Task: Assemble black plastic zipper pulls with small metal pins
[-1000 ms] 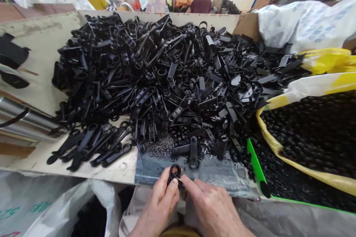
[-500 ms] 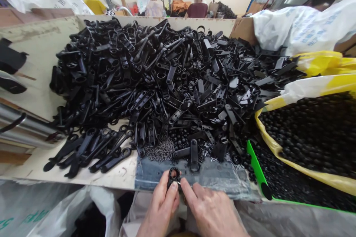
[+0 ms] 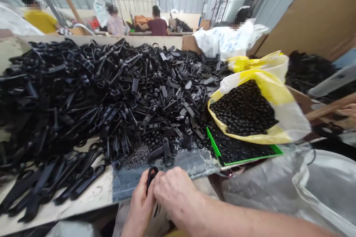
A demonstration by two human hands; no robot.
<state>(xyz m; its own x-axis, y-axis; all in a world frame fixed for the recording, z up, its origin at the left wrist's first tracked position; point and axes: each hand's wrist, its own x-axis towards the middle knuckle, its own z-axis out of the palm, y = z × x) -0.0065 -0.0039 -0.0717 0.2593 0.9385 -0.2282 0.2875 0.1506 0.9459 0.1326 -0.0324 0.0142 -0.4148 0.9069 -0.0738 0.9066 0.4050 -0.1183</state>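
My left hand (image 3: 139, 199) is closed around a black plastic part with a ring-shaped end (image 3: 151, 178), held tilted upright just past the table's front edge. My right hand (image 3: 178, 189) is pressed against the part from the right, its fingers curled; whatever they grip is hidden behind the knuckles. In front of the hands, similar black ring-ended parts (image 3: 167, 151) lie on a worn grey mat (image 3: 194, 163). Small metal pins or screws (image 3: 136, 156) are heaped beside them, next to little black balls (image 3: 151, 140).
A large heap of black plastic parts (image 3: 91, 81) covers the table. To the right are a green-edged tray (image 3: 250, 161) of small black pieces and a yellow-white bag (image 3: 289, 118) of black balls. Finished-looking long parts (image 3: 41, 185) lie left. Several people sit beyond the back board.
The view has swung to the right. My right hand has turned and curled in against the part, with its forearm now reaching in from the right. The part's ring is seen more edge-on.
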